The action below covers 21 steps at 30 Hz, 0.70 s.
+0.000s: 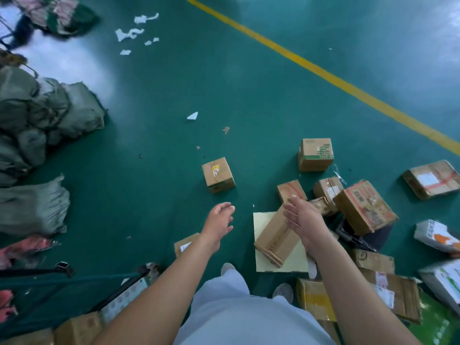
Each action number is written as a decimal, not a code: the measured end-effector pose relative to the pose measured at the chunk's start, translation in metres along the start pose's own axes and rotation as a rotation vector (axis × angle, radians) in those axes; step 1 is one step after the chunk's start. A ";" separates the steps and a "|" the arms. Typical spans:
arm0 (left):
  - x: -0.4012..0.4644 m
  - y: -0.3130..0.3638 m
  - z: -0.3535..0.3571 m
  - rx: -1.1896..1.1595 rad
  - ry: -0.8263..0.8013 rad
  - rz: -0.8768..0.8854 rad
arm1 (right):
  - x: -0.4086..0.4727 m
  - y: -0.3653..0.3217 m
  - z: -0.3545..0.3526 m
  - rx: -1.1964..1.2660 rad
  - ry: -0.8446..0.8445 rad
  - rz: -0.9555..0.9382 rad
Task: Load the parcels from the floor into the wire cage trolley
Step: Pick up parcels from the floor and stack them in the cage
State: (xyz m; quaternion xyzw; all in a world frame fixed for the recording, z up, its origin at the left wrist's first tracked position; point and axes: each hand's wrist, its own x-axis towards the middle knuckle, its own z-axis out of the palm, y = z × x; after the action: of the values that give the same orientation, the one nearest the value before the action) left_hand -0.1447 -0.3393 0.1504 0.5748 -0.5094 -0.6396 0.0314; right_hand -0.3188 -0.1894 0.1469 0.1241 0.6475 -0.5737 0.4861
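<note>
Both my hands reach out over the green floor and hold nothing. My left hand [220, 221] hangs with relaxed fingers just short of a small brown box [218, 174] standing alone. My right hand [302, 217] is spread flat above a long cardboard box [276, 239] that lies tilted on a pale yellow flat parcel [263, 220]. Several more cardboard parcels [364, 210] lie scattered to the right. The dark bars of the wire cage trolley [119, 280] cross the lower left, with boxes [79, 328] behind them.
Grey-green sacks [44, 110] pile up along the left edge. A yellow floor line [323, 70] runs diagonally at the upper right. Torn paper scraps [134, 31] litter the far floor. A green-printed box [315, 154] stands apart. My feet [227, 267] stand between the parcels.
</note>
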 end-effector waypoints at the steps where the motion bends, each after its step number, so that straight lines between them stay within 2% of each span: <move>1: 0.004 0.003 -0.001 -0.010 0.009 0.007 | 0.004 -0.006 0.006 -0.014 -0.015 -0.001; 6: 0.035 0.015 -0.018 -0.067 0.065 -0.022 | 0.042 -0.026 0.043 -0.116 -0.078 0.001; 12: 0.114 0.029 -0.056 -0.141 0.103 -0.105 | 0.109 -0.047 0.118 -0.245 -0.105 0.012; 16: 0.178 0.042 -0.088 -0.140 0.074 -0.181 | 0.161 -0.051 0.174 -0.309 -0.084 0.068; 21: 0.311 0.094 -0.151 -0.032 0.056 -0.272 | 0.276 -0.070 0.274 -0.395 -0.066 0.112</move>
State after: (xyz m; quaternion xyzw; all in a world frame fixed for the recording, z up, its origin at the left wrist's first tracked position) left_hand -0.1853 -0.6722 0.0236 0.6558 -0.4153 -0.6296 -0.0323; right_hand -0.3730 -0.5571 0.0138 0.0433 0.7234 -0.4113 0.5529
